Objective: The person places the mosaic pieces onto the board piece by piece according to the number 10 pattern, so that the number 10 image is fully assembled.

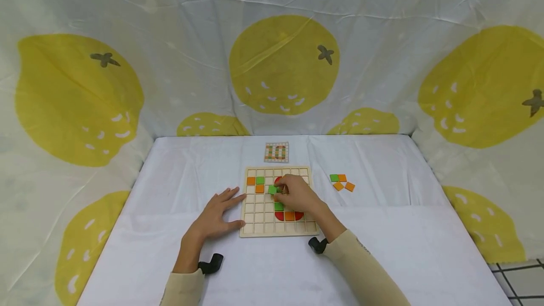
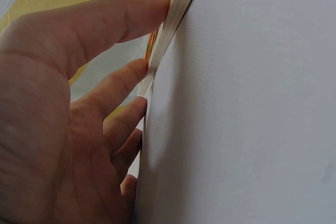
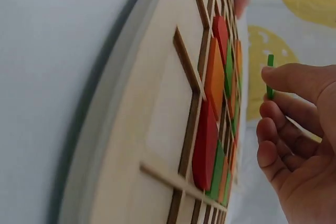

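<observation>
A wooden grid board (image 1: 255, 230) lies on the white cloth, its cells partly filled with orange, green and red pieces. My right hand (image 1: 297, 195) is above the board and pinches a green square tile (image 1: 272, 190) between thumb and finger. In the right wrist view the green tile (image 3: 270, 76) is seen edge-on, apart from the board. My left hand (image 1: 216, 216) rests at the board's left edge with fingers spread; in the left wrist view its thumb and fingertips touch the wooden rim (image 2: 181, 3). The right hand hides some of the upper right cells.
A small printed card (image 1: 276, 152) showing a coloured pattern on a grid lies behind the board. To the right are several loose orange tiles (image 1: 350, 186) and a green tile (image 1: 334, 178). A lemon-patterned cloth (image 1: 284, 65) hangs at the back and sides.
</observation>
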`<state>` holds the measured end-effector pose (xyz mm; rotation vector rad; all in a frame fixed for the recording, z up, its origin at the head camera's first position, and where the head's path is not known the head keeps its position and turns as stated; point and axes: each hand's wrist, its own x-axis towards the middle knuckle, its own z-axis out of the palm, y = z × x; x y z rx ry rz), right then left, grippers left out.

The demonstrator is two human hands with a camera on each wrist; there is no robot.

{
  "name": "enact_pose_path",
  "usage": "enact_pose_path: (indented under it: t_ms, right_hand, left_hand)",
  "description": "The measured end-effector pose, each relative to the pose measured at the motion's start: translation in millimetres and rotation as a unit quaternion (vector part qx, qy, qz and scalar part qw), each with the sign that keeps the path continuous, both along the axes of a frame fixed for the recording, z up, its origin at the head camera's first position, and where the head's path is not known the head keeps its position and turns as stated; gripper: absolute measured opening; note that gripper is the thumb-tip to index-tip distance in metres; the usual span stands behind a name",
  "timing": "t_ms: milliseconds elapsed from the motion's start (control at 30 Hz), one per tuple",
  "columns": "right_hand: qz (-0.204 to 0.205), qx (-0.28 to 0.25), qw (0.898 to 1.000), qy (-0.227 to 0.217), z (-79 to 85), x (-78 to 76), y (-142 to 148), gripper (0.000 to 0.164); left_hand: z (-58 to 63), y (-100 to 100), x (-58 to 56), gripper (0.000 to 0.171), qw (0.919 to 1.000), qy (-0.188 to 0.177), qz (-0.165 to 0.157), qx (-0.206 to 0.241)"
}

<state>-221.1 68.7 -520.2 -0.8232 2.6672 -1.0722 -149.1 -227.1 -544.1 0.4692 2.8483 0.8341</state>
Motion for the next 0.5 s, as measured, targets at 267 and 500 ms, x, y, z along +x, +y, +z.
enact_pose_path:
  t_ms: [267,500]
  right_hand:
    - [0.023,0.035,0.999,-0.020,-7.0,3.0,-33.1,0.029]
    - [0.020,0.073,0.997,-0.004,-8.3,7.3,-47.0,0.027]
  left_hand:
    - [-0.5,-2.2,0.6,0.073,1.0000,0.005,-0.004,0.004]
    - [-1.7,-2.3,1.2,0.073,1.0000,0.000,-0.001,0.006]
